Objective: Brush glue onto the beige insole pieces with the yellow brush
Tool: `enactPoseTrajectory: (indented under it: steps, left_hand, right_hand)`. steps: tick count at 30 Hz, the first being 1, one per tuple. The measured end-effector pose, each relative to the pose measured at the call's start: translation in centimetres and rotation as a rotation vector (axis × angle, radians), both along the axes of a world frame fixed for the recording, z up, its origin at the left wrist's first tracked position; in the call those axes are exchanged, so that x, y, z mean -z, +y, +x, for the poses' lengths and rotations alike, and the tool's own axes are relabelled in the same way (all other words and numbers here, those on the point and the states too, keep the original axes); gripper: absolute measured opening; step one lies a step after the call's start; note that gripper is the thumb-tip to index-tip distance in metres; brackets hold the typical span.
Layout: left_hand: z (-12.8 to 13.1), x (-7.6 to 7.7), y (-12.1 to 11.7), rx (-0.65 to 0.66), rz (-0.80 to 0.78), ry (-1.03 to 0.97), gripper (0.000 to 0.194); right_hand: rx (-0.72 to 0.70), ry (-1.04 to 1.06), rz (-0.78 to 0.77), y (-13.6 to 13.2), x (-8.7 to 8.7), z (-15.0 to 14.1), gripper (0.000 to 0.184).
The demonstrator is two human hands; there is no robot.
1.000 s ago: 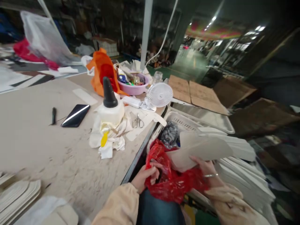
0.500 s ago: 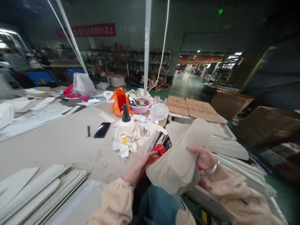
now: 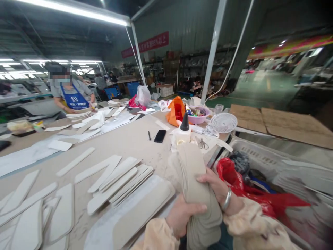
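Observation:
Both hands hold one fanned stack of beige, round-ended cardboard-like pieces (image 3: pixel 199 192) at the table's near edge. My left hand (image 3: pixel 183 212) grips its left side, thumb lying across the top piece. From the right, my right hand (image 3: pixel 217 187), with a silver bracelet at the wrist, clasps the stack's other edge; its remaining fingers are hidden behind. On the table to the left lie a pile of similar long strips (image 3: pixel 122 185) and a larger flat piece (image 3: pixel 145 211). A white bottle with a black nozzle (image 3: pixel 184 126) stands just beyond the stack.
A phone (image 3: pixel 160 136), scissors (image 3: pixel 202 143), an orange bag (image 3: pixel 174 113), a lilac basin (image 3: pixel 200 116) and a small white fan (image 3: pixel 223 122) are on the table. To the right, a white crate (image 3: pixel 256 147) holds a red plastic bag (image 3: pixel 231 177). A co-worker (image 3: pixel 74 92) in a blue apron is across the table.
The view has swung left. The stack has moved from over the crate toward the table and its fan has narrowed. My left hand, free of it before, now grips it too.

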State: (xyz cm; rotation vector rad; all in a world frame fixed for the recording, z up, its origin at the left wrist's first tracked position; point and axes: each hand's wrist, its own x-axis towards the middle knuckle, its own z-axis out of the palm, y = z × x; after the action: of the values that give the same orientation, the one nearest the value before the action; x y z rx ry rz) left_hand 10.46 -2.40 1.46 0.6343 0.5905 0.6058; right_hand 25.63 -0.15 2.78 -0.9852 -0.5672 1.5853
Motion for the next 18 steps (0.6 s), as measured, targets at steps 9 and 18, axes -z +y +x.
enactPoseTrajectory:
  steps: [9,18]
  left_hand:
    - [-0.9,-0.3,2.1,-0.186,0.129,0.187,0.053]
    - [-2.7,0.6,10.9,-0.137,0.377,0.542,0.093]
  right_hand:
    - [-0.271,-0.099,0.003,2.7,0.3,-1.3,0.052]
    - [-0.249,-1.083,0.393,9.8,-3.2,0.1,0.058]
